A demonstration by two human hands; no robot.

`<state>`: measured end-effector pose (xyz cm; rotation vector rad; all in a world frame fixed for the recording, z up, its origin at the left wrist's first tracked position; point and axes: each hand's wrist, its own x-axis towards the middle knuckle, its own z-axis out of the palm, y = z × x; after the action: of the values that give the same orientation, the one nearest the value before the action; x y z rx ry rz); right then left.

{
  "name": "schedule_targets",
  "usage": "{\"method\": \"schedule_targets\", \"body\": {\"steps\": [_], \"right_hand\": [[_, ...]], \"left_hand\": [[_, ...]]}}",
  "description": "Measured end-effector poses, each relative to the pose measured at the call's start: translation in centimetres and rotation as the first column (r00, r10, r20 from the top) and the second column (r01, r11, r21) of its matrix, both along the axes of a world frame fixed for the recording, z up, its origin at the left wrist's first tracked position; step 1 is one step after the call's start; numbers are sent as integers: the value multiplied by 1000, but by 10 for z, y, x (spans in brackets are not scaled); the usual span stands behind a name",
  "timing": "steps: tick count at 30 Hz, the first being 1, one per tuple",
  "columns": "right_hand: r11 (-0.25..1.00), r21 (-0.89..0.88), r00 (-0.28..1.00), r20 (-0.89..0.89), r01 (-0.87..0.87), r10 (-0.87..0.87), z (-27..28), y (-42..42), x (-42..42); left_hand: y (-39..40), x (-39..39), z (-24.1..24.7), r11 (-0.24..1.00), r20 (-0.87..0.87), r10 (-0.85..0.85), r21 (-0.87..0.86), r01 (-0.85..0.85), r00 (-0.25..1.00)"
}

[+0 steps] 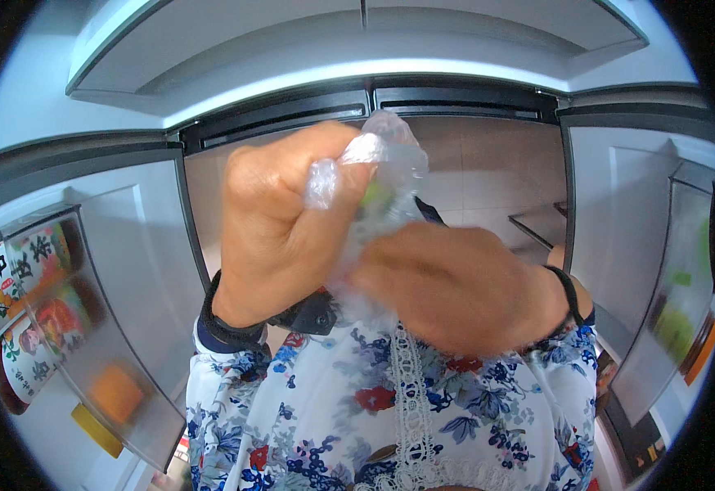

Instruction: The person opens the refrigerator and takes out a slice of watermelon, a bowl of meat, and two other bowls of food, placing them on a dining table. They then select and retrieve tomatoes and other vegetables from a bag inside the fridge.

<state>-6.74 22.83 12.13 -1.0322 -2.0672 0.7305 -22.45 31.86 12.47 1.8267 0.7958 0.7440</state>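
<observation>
My left hand (287, 215) is closed around the gathered part of a clear plastic bag (397, 144), and a crumpled bit of the film pokes out between its fingers. Something green shows dimly through the bag, but its kind cannot be told. Just below and to the right, my right hand (455, 285) is blurred and lies against the lower part of the bag. Its fingertips are too blurred to tell whether they grip the film. Both hands are in front of my chest, between two opened refrigerator doors.
The left refrigerator door (130, 227) has a bin (127, 334) with labelled jars (23, 362) and a yellow-lidded container (97, 429). The right door (627, 202) has a bin (649, 344) with green items. Refrigerator shelves or drawers (333, 43) are ahead, above a tiled floor (486, 159).
</observation>
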Motion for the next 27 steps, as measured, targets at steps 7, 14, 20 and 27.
{"method": "schedule_targets", "body": {"steps": [7, 14, 20, 27], "right_hand": [[985, -32, 822, 557, 167, -121, 0, -1, -10], [983, -182, 996, 88, 34, -18, -33, 16, 15], [857, -505, 988, 53, -100, 147, -127, 43, -5], [885, -466, 898, -398, -23, -186, -198, 34, -9]], "left_hand": [[-1, -5, -18, 997, -99, 65, 43, -61, 993], [-6, -6, -36, 994, -114, 89, 68, -82, 990], [-7, 5, -37, 989, -150, 128, -49, -136, 980], [-20, 18, -49, 996, -78, 13, -91, -20, 997]]}}
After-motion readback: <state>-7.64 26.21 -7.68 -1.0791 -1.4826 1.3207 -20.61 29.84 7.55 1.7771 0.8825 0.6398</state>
